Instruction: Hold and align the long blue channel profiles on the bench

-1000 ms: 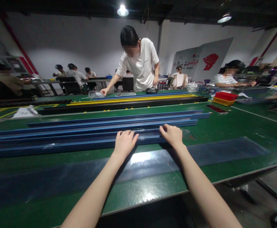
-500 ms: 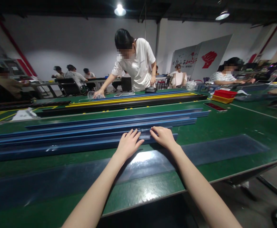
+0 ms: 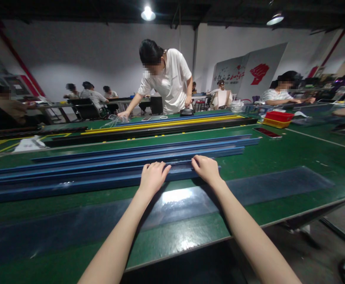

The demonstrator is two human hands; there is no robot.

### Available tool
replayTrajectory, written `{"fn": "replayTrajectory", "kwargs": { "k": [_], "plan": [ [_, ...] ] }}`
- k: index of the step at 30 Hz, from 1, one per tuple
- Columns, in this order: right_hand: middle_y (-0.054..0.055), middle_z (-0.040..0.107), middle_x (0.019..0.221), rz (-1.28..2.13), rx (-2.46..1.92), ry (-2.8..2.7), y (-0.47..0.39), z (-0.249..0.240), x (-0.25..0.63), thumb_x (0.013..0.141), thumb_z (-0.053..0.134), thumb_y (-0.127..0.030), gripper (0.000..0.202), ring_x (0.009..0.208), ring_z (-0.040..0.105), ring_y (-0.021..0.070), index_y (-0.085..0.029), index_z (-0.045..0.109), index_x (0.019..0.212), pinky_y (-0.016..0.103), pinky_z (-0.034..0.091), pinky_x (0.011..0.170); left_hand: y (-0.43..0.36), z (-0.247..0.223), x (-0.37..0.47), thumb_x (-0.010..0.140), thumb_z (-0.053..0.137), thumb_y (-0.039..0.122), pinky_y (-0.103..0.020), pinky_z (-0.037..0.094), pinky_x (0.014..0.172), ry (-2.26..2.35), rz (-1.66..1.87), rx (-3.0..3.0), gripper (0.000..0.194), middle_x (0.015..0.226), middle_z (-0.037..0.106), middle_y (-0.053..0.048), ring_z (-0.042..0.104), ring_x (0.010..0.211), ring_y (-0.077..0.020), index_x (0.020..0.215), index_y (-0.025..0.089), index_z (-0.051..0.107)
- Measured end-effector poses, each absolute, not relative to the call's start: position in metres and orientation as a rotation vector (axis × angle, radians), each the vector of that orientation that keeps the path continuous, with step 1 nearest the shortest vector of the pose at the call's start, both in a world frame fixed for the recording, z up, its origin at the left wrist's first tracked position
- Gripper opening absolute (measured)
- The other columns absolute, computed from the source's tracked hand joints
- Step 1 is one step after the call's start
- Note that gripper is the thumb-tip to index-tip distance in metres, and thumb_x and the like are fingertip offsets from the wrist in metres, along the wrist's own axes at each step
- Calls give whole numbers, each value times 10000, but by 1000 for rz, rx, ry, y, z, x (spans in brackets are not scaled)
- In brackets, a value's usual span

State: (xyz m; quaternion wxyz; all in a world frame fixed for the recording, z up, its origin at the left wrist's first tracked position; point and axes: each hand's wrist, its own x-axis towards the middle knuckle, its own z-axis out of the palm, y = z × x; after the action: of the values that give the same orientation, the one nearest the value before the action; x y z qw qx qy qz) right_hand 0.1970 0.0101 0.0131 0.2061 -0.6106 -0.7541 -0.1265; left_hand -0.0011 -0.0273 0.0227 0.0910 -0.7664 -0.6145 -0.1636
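Note:
A long blue channel strip (image 3: 95, 184) lies across the green table, its trough facing up. Near its right end, my left hand (image 3: 153, 177) rests over it, fingers curled onto the trough and far edge. My right hand (image 3: 206, 168) is closed round the same strip, closer to the end, with fingers bent over the far side. Whatever lies under the fingertips is hidden. Just behind, more blue channel strips (image 3: 231, 150) lie side by side. In front, a flat, clear plastic strip (image 3: 267, 187) stretches under my forearms and catches the lamp light.
Farther back lie a yellow strip (image 3: 160, 125) and a black strip (image 3: 148, 134). A phone (image 3: 267, 132) and red and yellow bins (image 3: 277, 119) stand at right. Across the table, a person in a white shirt (image 3: 172, 79) bends over clear material (image 3: 113, 120).
My left hand has slid a little left along the blue channel strip, its fingers now more curled. My right hand has shifted slightly right. The person opposite has moved the clear material.

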Motion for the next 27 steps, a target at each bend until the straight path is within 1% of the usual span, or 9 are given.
{"fn": "replayTrajectory", "kwargs": {
  "k": [3,6,10,14,20,27],
  "plan": [
    [54,687,813,-422,-1793,-2005,12,13,200,883,301,-315,372,740,615,159,-198,628,751,236,302,595,-27,24,-3,914,262,391,-332,366,772,-1858,-489,-2217,416,932,666,-66,581,913,-210,920,198,630],
    [83,687,769,-450,-1900,-1911,12,13,201,879,290,-309,404,702,620,173,-184,647,738,245,310,594,-27,22,-4,913,264,394,-335,359,761,-1843,-505,-2190,417,929,666,-66,578,905,-216,915,193,630],
    [84,686,744,-451,-1905,-1939,12,13,199,868,309,-332,399,675,619,178,-185,655,736,248,307,570,-27,17,-3,912,284,383,-337,357,787,-1764,-543,-2224,390,1001,655,-61,560,964,-210,940,192,623],
    [63,688,761,-428,-1829,-2011,10,13,195,864,322,-345,379,695,617,169,-195,643,730,241,296,560,-27,13,0,911,295,377,-352,356,844,-1689,-578,-2276,376,1096,627,-64,531,1039,-209,1001,194,610],
    [61,687,798,-376,-1748,-2101,7,13,189,867,321,-320,358,722,608,153,-196,635,747,237,295,576,-27,7,4,893,350,371,-401,340,927,-1653,-557,-2347,340,1242,538,-60,461,1159,-233,1109,231,573],
    [36,684,789,-383,-1687,-2120,7,13,191,862,337,-312,331,719,603,146,-206,627,741,237,289,575,-27,6,5,891,346,396,-427,334,943,-1652,-487,-2353,374,1276,504,-76,425,1196,-251,1162,227,540]
  ]
}}
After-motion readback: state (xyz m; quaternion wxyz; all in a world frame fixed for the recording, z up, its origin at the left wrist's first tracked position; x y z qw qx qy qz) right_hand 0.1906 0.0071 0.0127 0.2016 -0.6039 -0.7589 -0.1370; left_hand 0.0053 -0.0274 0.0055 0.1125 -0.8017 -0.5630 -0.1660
